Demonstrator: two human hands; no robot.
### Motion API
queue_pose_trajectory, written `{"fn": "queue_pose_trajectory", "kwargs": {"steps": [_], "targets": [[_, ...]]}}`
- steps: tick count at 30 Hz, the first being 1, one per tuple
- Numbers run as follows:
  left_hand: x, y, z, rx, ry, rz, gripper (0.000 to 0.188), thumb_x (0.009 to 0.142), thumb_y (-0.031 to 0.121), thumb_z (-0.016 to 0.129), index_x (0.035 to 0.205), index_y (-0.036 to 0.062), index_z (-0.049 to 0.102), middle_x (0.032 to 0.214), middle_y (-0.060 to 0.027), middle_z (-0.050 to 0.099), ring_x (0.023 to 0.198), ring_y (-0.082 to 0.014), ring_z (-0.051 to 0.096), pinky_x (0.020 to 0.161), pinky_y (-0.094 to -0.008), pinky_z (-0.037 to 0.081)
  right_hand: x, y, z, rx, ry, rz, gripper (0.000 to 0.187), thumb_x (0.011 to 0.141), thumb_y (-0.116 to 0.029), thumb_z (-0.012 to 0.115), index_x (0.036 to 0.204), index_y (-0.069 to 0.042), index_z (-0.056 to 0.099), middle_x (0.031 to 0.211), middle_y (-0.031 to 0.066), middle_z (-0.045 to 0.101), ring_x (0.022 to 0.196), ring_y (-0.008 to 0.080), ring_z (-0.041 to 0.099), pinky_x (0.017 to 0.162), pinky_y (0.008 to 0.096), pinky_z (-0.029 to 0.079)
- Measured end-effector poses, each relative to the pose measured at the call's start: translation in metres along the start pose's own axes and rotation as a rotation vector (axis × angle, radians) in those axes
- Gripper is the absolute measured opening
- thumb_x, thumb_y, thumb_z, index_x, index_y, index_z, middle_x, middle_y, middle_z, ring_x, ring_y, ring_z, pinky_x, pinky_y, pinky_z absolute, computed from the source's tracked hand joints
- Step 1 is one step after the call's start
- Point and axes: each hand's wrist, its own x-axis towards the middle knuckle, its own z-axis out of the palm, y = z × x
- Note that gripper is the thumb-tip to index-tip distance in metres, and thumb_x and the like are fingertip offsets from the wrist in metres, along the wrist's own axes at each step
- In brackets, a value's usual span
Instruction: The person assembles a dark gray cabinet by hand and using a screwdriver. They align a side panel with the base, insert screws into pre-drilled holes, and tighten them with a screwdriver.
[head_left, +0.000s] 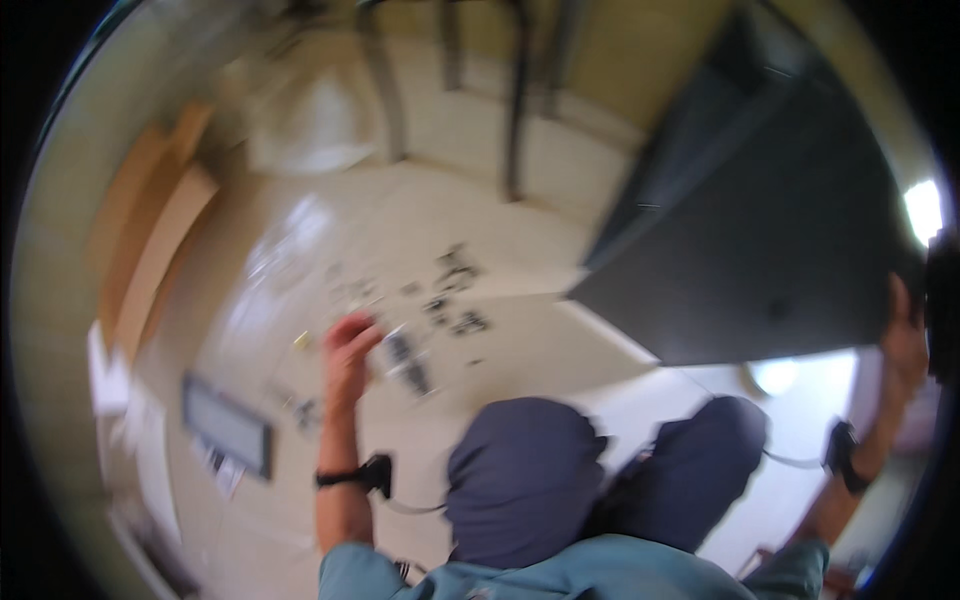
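Observation:
My left hand (350, 345) hangs over the floor among small loose parts. Its fingers are curled together, and blur hides what is in them, if anything. Just right of it lies a clear plastic bag (408, 360) with dark pieces inside. Several small black parts (455, 285) are scattered on the floor beyond. Far to the right, my right hand (905, 335) grips the near right edge of a large dark grey box-like piece of furniture (745, 240), which is tilted. Some of the right fingers are hidden behind that edge.
Brown cardboard pieces (160, 250) lean at the left. A framed grey panel (227, 424) lies on the floor nearby. Clear plastic wrap (285, 240) and a white bag (310, 125) lie farther off. Dark stool legs (515, 120) stand at the back. Straps with cables circle both my forearms.

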Motion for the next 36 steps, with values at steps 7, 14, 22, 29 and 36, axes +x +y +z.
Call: {"fn": "queue_pose_trajectory", "kwargs": {"steps": [7, 14, 22, 29, 36], "targets": [[0.007, 0.103, 0.078, 0.054, -0.326, 0.290, 0.009, 0.089, 0.004, 0.070, 0.093, 0.0025, 0.062, 0.089, -0.0053, 0.057, 0.080, -0.0149, 0.056, 0.075, -0.0277, 0.045, 0.020, -0.036, 0.002, 0.195, 0.054, -0.154, 0.049, 0.090, -0.018, 0.072, 0.135, -0.005, 0.058, 0.120, 0.0199, 0.067, 0.105, 0.0366, 0.067, 0.089, 0.0411, 0.053], [-0.002, 0.247, 0.271, 0.541, -0.765, 0.770, 0.021, 0.072, -0.011, 0.067, 0.087, 0.0017, 0.060, 0.080, -0.0076, 0.055, 0.075, -0.0194, 0.055, 0.066, -0.0294, 0.045, 0.009, -0.018, -0.005, 0.453, 0.055, -0.038, 0.040, 0.098, -0.006, 0.057, 0.138, -0.006, 0.057, 0.124, 0.0173, 0.068, 0.113, 0.0317, 0.066, 0.097, 0.0402, 0.052], [-0.038, 0.283, 0.432, 0.582, -0.811, 1.385, 0.013, 0.077, -0.006, 0.069, 0.085, 0.0011, 0.062, 0.104, -0.0126, 0.064, 0.108, -0.0309, 0.059, 0.093, -0.0399, 0.046, 0.007, -0.010, -0.011, 0.943, 0.136, 0.104, 0.037, 0.100, -0.005, 0.047, 0.136, -0.002, 0.057, 0.126, 0.0147, 0.067, 0.117, 0.0255, 0.065, 0.098, 0.0341, 0.052], [-0.039, 0.260, 0.475, 0.725, -0.830, 1.361, 0.008, 0.080, 0.002, 0.071, 0.088, 0.0027, 0.068, 0.124, -0.0149, 0.065, 0.123, -0.0315, 0.056, 0.112, -0.0518, 0.031, 0.007, -0.008, -0.008, 0.931, 0.178, -0.095, 0.028, 0.080, -0.001, 0.077, 0.106, 0.001, 0.068, 0.117, 0.0163, 0.068, 0.111, 0.0339, 0.066, 0.094, 0.0383, 0.055], [-0.037, 0.252, 0.485, 0.683, -0.798, 1.342, 0.005, 0.076, 0.003, 0.072, 0.081, 0.0032, 0.070, 0.109, -0.0127, 0.071, 0.108, -0.0276, 0.063, 0.103, -0.0448, 0.037, 0.007, -0.005, -0.002, 0.806, 0.186, -0.190, 0.022, 0.077, 0.000, 0.078, 0.097, 0.002, 0.069, 0.113, 0.0145, 0.068, 0.117, 0.0379, 0.060, 0.094, 0.0443, 0.053]]}}
